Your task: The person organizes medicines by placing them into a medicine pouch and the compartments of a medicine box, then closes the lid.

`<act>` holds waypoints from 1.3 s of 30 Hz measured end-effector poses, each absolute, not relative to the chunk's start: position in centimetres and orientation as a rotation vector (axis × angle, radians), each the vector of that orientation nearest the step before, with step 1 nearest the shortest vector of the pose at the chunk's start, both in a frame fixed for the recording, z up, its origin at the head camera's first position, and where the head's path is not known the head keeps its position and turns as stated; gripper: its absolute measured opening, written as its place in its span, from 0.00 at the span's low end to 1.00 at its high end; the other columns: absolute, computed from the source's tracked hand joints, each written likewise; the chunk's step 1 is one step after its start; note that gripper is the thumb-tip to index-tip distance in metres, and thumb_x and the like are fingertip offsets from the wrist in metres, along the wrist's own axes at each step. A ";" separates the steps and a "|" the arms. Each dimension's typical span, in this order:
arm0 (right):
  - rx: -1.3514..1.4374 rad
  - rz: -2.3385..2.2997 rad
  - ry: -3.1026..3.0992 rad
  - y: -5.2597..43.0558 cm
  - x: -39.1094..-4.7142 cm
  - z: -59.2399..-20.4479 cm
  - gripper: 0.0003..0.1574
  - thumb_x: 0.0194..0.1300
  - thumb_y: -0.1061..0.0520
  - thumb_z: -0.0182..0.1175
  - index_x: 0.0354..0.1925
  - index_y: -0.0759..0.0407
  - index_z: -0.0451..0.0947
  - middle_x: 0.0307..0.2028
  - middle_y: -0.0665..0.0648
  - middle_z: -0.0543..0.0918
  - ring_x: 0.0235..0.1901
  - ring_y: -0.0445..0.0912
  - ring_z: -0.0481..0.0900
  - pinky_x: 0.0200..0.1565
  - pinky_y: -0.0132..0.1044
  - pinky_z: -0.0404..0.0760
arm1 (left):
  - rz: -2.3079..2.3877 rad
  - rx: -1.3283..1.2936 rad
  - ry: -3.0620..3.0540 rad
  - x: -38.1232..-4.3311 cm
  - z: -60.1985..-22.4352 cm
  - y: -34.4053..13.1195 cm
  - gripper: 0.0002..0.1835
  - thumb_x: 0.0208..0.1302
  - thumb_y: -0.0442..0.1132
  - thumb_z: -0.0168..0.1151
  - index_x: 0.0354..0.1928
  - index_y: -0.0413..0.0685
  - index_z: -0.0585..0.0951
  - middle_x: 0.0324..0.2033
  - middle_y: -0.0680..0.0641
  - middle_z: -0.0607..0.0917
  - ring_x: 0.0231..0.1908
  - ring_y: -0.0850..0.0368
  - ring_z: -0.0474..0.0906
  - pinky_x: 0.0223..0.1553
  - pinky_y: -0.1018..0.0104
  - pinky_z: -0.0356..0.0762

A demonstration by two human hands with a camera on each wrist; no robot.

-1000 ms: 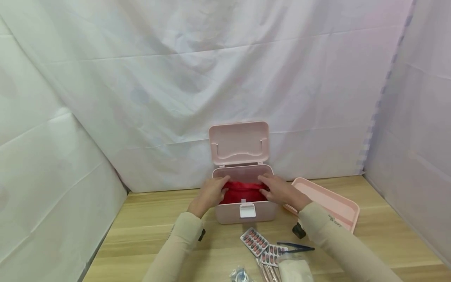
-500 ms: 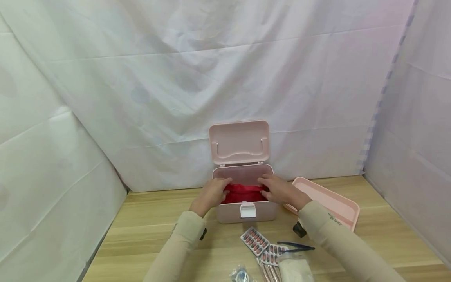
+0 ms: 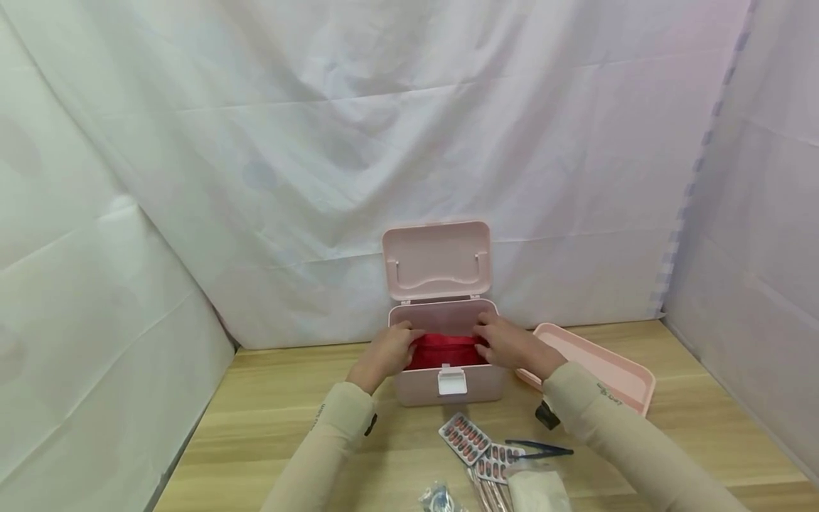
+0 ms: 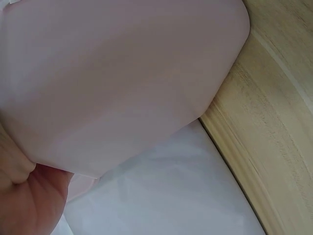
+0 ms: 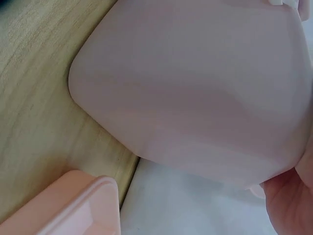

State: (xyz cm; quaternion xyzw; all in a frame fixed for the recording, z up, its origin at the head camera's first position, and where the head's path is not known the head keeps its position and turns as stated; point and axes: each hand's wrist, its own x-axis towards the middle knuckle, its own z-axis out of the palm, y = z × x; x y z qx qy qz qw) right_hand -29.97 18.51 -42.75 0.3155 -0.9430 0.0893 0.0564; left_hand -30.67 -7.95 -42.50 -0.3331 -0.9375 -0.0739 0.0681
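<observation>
A pink plastic box (image 3: 419, 387) with its lid (image 3: 438, 262) raised stands near the back of the table. Inside it lies a red cloth pouch (image 3: 446, 352). My left hand (image 3: 387, 352) reaches over the box's left rim, its fingers holding the pouch's left end. Over the opposite rim, my right hand (image 3: 510, 344) holds the right end between thumb and fingers. Both wrist views mostly show the box's outer side walls (image 4: 122, 78), with only part of each hand; the fingertips are hidden there.
A shallow pink tray (image 3: 598, 363) lies right of the box. In front are capsule blister packs (image 3: 465, 439), dark blue tweezers (image 3: 539, 449), thin sticks (image 3: 491, 493), a pale bagged item (image 3: 537, 491) and a small clear packet (image 3: 440, 498). White cloth (image 3: 307, 178) hangs behind.
The red pouch's top edge sits slightly lower in the box than a second ago. My left fingers have shifted a little on it; my right hand stays nearly in place.
</observation>
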 end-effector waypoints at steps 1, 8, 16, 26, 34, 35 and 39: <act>0.967 0.264 -2.855 18.5 -30.0 -42.7 0.12 0.65 0.58 0.62 0.44 0.65 0.82 0.42 0.59 0.77 0.39 0.50 0.76 0.47 0.48 0.81 | -0.220 -1.002 -2.834 -30.7 -42.5 -7.9 0.19 0.65 0.32 0.62 0.58 0.44 0.82 0.40 0.45 0.82 0.37 0.52 0.78 0.45 0.61 0.81; 1.045 0.200 -2.844 18.2 -30.3 -42.1 0.10 0.61 0.61 0.63 0.42 0.63 0.82 0.35 0.56 0.77 0.37 0.50 0.74 0.44 0.46 0.78 | -0.234 -1.037 -2.871 -30.8 -42.3 -8.0 0.18 0.68 0.36 0.62 0.58 0.39 0.81 0.43 0.44 0.84 0.42 0.52 0.80 0.50 0.60 0.81; 1.053 0.163 -2.844 18.0 -30.8 -42.0 0.06 0.60 0.62 0.65 0.38 0.61 0.82 0.31 0.53 0.79 0.34 0.48 0.74 0.40 0.43 0.78 | -0.313 -1.061 -2.876 -31.0 -42.1 -7.7 0.12 0.73 0.42 0.57 0.48 0.44 0.84 0.35 0.48 0.83 0.35 0.56 0.78 0.44 0.63 0.81; 1.076 0.146 -2.816 16.8 -31.6 -42.3 0.05 0.58 0.63 0.63 0.26 0.58 0.77 0.23 0.51 0.75 0.26 0.45 0.70 0.34 0.41 0.74 | -0.333 -1.048 -2.920 -31.1 -42.0 -7.8 0.14 0.75 0.44 0.53 0.47 0.48 0.85 0.42 0.49 0.87 0.43 0.55 0.82 0.53 0.59 0.79; 0.959 0.164 -2.983 16.2 -31.9 -42.4 0.10 0.63 0.62 0.60 0.25 0.56 0.75 0.20 0.50 0.75 0.23 0.45 0.71 0.32 0.40 0.75 | -0.363 -1.074 -2.907 -31.1 -42.3 -7.2 0.15 0.76 0.44 0.52 0.47 0.47 0.86 0.42 0.50 0.88 0.47 0.53 0.83 0.56 0.57 0.78; 0.951 0.159 -2.992 16.3 -31.9 -42.4 0.09 0.63 0.62 0.60 0.25 0.56 0.75 0.21 0.50 0.75 0.24 0.45 0.71 0.33 0.41 0.76 | -0.367 -1.068 -2.898 -31.0 -42.3 -7.1 0.14 0.75 0.44 0.52 0.46 0.48 0.86 0.42 0.50 0.88 0.46 0.53 0.83 0.55 0.57 0.78; 0.942 0.156 -3.004 16.7 -32.1 -42.5 0.07 0.63 0.62 0.61 0.27 0.56 0.76 0.22 0.50 0.76 0.25 0.46 0.72 0.34 0.42 0.76 | -0.386 -1.036 -2.871 -31.0 -42.6 -6.8 0.15 0.75 0.44 0.51 0.46 0.48 0.87 0.41 0.50 0.88 0.45 0.52 0.83 0.54 0.57 0.79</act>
